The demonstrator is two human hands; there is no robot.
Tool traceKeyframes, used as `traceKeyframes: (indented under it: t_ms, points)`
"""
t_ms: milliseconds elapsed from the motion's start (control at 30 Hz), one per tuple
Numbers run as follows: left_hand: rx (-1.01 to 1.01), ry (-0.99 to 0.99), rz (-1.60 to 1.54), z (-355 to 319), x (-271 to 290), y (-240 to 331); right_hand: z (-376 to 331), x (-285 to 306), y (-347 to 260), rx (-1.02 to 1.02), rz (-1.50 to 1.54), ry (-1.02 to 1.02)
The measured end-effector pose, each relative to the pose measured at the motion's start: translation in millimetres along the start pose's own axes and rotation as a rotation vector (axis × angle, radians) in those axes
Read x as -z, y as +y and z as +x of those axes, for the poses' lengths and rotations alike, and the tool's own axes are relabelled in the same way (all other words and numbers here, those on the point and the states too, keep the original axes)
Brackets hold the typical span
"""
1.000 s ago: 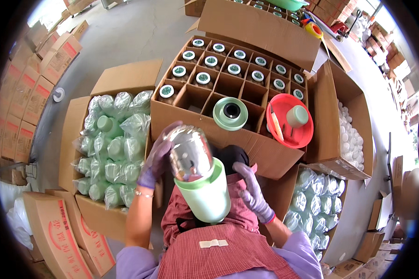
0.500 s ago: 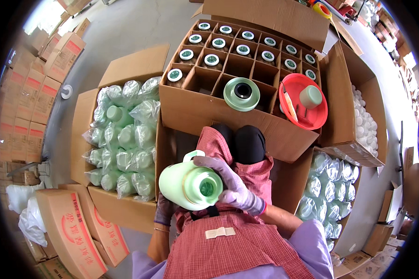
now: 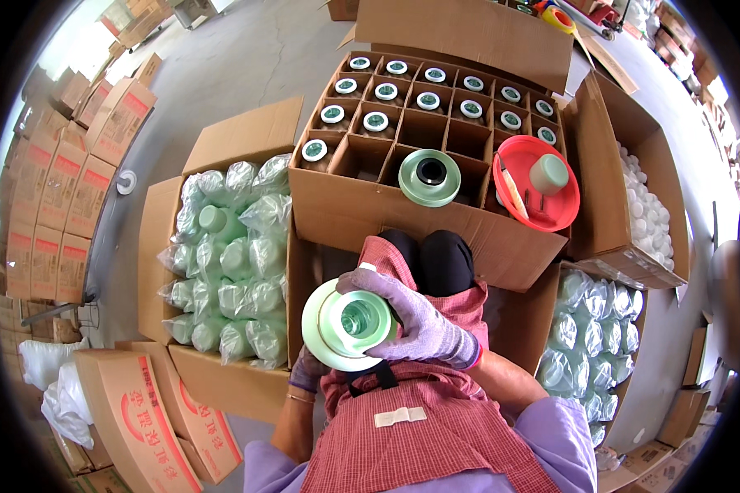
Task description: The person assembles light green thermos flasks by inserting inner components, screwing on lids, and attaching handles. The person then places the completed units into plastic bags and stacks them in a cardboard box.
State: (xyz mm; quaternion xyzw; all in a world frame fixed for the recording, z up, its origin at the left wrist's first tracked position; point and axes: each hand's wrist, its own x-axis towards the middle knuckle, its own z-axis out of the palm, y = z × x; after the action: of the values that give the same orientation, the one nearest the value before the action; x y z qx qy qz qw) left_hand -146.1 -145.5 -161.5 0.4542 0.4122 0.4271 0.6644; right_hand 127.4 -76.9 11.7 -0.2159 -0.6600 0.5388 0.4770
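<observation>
head view: the green flask was in the lower middle of the frame, above the lap, its round mouth facing the camera and shiny glass visible inside. the gloved right hand was curved around the flask's right side, fingers over the top and pressed to it. the left hand was mostly hidden beneath the lower left of the flask, so how its fingers closed could not be told.

four open cartons stood around the lap. the divided carton at upper centre held fifteen visible white-rimmed bottles in its cells; one green lid with a black ring sat at its front edge. one red bowl rested at the front right corner, holding one pale green cup. the left carton and the lower right carton held bagged green pieces, too overlapped to count; the right carton held a heap of white caps, likewise uncountable.

the flask was near the left carton's right edge; toward the divided carton's front wall lay a wider gap, partly filled by the knees.
</observation>
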Motion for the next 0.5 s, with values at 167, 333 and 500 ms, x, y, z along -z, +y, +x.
traceKeyframes:
  t_ms: [167, 333, 500]
  points:
    - [0.017, 0.006, -0.017, 0.0, -7.9, -3.5, -0.8, 3.3, -3.0, -0.014, -0.047, 0.043]
    - [0.041, 0.023, -0.026, 3.8, -14.1, 0.7, -0.1, 7.3, -8.8, -0.065, 0.014, 0.109]
    - [0.075, 0.084, 0.027, 41.8, -4.9, 52.0, -23.6, 34.1, -4.8, -0.039, -0.304, 0.227]
